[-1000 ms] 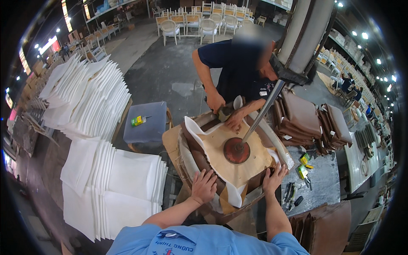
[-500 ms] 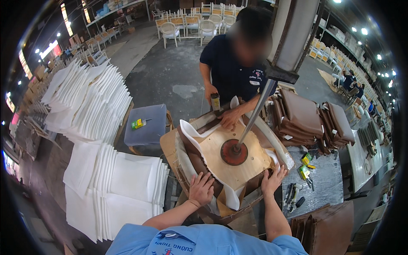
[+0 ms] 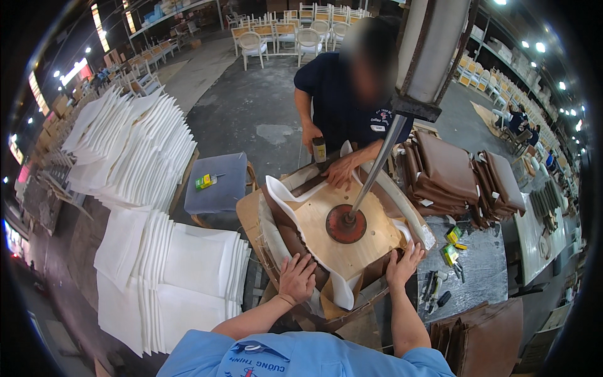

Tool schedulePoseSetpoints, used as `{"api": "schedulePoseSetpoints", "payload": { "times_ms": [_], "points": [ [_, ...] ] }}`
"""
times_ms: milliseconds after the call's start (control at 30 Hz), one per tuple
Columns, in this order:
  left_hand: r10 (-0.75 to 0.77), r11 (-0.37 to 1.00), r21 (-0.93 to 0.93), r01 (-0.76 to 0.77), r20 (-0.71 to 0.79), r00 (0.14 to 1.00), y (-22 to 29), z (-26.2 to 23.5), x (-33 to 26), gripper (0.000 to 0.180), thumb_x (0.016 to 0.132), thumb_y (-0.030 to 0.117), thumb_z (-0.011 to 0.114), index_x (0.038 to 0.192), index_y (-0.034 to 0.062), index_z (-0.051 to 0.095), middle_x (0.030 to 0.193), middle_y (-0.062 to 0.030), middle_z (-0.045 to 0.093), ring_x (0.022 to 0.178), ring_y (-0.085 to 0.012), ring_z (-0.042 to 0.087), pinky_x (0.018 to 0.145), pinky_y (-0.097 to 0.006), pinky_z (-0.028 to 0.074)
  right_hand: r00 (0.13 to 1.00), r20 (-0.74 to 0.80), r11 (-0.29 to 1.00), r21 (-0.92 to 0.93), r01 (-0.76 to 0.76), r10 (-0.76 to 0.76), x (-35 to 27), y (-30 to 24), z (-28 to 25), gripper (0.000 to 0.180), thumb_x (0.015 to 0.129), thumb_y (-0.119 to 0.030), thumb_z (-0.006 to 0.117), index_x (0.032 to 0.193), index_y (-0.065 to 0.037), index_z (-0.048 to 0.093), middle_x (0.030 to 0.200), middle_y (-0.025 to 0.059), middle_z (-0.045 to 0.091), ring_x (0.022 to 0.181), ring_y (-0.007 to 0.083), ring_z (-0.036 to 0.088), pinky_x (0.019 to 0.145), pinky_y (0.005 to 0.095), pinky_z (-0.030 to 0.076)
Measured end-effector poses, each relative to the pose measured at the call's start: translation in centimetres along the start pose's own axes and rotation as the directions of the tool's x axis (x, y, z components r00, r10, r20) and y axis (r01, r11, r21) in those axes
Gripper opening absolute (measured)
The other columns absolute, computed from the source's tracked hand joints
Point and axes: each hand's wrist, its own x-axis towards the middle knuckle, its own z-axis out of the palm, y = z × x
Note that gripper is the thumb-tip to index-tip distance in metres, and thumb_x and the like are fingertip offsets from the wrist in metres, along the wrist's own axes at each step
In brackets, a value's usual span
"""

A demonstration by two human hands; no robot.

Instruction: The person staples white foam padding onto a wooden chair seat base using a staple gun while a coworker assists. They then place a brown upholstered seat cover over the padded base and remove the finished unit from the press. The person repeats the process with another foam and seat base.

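A plywood seat board [image 3: 342, 242] lies face down over brown leather and white foam, pinned by a round red press pad [image 3: 345, 224] on a slanted metal rod [image 3: 377, 166]. My left hand [image 3: 297, 278] presses the brown leather fold at the near left edge of the seat. At the near right corner, my right hand [image 3: 405, 264] lies flat on the leather and board edge. Across the bench a person in a dark shirt holds a staple gun [image 3: 320, 150] in one hand and presses the far edge with the other [image 3: 342, 171].
Stacks of white foam sheets [image 3: 169, 276] lie at my left, with more [image 3: 132, 151] behind. A grey padded stool [image 3: 217, 184] carries a small yellow-green box. Finished brown seat cushions [image 3: 449, 173] are piled at the right. Small tools and staple boxes [image 3: 449, 248] lie on the grey bench.
The person opposite has straightened up, with the staple gun still at the far edge. My hands stay on the near edge of the seat, barely shifted.
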Motion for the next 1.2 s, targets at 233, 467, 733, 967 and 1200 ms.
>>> {"api": "schedulePoseSetpoints", "payload": {
  "times_ms": [233, 467, 733, 967, 1200],
  "points": [
    [0.003, 1.0, -0.004, -0.003, -0.005, 1.0, 0.1, 0.02, -0.05, 0.043, 0.096, 0.03, 0.068, 0.134, 0.0126, 0.081, 0.157, -0.012, 0.066, 0.149, -0.0402, 0.054, 0.133, -0.062, 0.026, 1.0, -0.008, 1.0, 0.01, 0.011, -0.011, -0.02, 0.29, 0.06, 0.081, 0.104, -0.029, 0.077, 0.175, -0.014, 0.041, 0.183, 0.0244, 0.029, 0.17, 0.0524, 0.02, 0.137, 0.06, 0.023],
    [0.011, 1.0, -0.009, -0.011, -0.023, 1.0, -0.06, 0.1, -0.13, 0.043, 0.096, 0.03, 0.068, 0.133, 0.0127, 0.081, 0.156, -0.0119, 0.066, 0.149, -0.0404, 0.054, 0.132, -0.062, 0.027, 1.0, -0.01, 1.0, 0.022, 0.004, -0.004, -0.2, 0.04, 0.06, 0.081, 0.103, -0.028, 0.078, 0.174, -0.014, 0.042, 0.182, 0.0247, 0.03, 0.169, 0.0532, 0.021, 0.137, 0.0598, 0.023],
    [0.011, 1.0, -0.01, -0.011, -0.026, 1.0, -0.04, 0.19, -0.09, 0.042, 0.096, 0.03, 0.068, 0.132, 0.0136, 0.081, 0.156, -0.0116, 0.067, 0.149, -0.0402, 0.054, 0.133, -0.062, 0.026, 1.0, -0.02, 0.999, 0.037, -0.001, 0.001, -0.21, 0.11, 0.05, 0.081, 0.103, -0.028, 0.078, 0.174, -0.015, 0.042, 0.183, 0.0242, 0.03, 0.169, 0.0529, 0.022, 0.137, 0.0601, 0.023],
    [0.014, 1.0, -0.003, -0.014, -0.029, 1.0, 0.06, 0.31, -0.05, 0.043, 0.096, 0.031, 0.068, 0.133, 0.0141, 0.081, 0.156, -0.011, 0.067, 0.148, -0.0392, 0.054, 0.133, -0.061, 0.025, 1.0, -0.029, 1.0, 0.024, 0.006, -0.006, 0.06, 0.4, 0.21, 0.082, 0.103, -0.029, 0.078, 0.175, -0.016, 0.04, 0.183, 0.0236, 0.03, 0.169, 0.0529, 0.022, 0.137, 0.0612, 0.023],
    [0.012, 1.0, -0.008, -0.012, -0.029, 1.0, -0.04, 0.31, -0.17, 0.043, 0.096, 0.029, 0.068, 0.134, 0.0132, 0.08, 0.156, -0.0113, 0.067, 0.149, -0.0398, 0.054, 0.133, -0.061, 0.025, 1.0, 0.003, 1.0, 0.002, -0.021, 0.021, -0.04, 0.3, 0.29, 0.081, 0.105, -0.033, 0.076, 0.176, -0.017, 0.039, 0.185, 0.019, 0.027, 0.172, 0.049, 0.018, 0.136, 0.0626, 0.025]
  ]
}}
